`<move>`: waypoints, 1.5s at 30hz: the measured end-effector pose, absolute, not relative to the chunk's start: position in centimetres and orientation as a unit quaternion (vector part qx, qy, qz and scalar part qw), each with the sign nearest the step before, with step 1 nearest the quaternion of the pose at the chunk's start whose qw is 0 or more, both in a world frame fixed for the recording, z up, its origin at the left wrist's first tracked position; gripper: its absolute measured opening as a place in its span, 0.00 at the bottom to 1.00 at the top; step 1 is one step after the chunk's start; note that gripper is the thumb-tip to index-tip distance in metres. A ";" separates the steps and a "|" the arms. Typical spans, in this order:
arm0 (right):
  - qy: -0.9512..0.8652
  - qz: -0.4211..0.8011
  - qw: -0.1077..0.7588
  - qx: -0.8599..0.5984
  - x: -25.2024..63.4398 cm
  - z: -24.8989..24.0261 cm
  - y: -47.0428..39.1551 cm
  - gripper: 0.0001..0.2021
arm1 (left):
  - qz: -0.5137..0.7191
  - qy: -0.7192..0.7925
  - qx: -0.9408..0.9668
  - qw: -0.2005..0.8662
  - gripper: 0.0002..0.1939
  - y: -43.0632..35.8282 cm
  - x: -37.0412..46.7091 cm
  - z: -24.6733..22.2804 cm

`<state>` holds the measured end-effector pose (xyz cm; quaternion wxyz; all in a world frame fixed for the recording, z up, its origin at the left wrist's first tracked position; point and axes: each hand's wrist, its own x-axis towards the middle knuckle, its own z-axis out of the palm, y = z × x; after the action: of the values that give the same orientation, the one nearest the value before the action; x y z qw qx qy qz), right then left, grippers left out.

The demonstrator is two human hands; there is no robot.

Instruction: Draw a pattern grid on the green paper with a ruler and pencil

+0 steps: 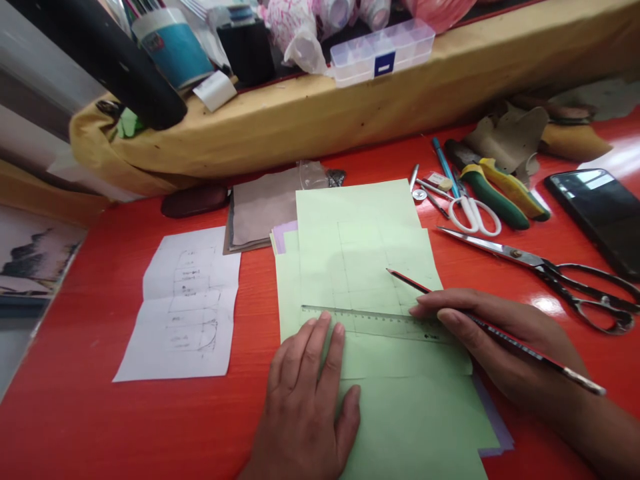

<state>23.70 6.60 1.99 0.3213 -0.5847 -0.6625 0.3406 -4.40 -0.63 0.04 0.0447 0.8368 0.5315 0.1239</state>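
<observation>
Light green paper sheets (320,220) lie stacked on the red table, the top one marked with thin pencil lines. A clear ruler (367,316) lies across the top sheet, tilted slightly down to the right. My left hand (310,393) rests flat with fingers stretched out, its fingertips at the ruler's lower left part. In my right hand (505,353) is a dark pencil with red stripes (530,352), held between thumb and fingers. Its sharpened tip points up and left over the drawn lines; whether it touches the paper I cannot tell. My right fingertips are by the ruler's right end.
To the left lies a creased white sheet with a sketch (185,307). Grey-brown pieces (265,207) lie behind the green paper. Large scissors (545,267), white-handled scissors (475,217), pliers (505,193) and a phone (600,213) are at right. A cloth-covered ledge (300,123) runs behind.
</observation>
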 end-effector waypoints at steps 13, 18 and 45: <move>-0.662 0.347 0.367 -0.554 24.3 1.5 6.7 0.09 | 0.158 0.540 0.825 0.047 0.28 -0.6 -3.8 0.1; -0.640 0.370 0.388 -0.550 24.0 2.2 6.8 0.10 | 0.181 0.539 0.821 0.045 0.26 -0.5 -3.8 0.0; -0.683 0.463 0.363 -0.433 17.4 4.1 9.3 0.16 | 0.179 0.531 0.828 -0.003 0.26 -0.2 -3.5 -0.1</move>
<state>17.38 9.33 4.14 0.3633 -0.4329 -0.6826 0.4633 -3.54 -0.19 -0.06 -0.0034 0.8281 0.5311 0.1794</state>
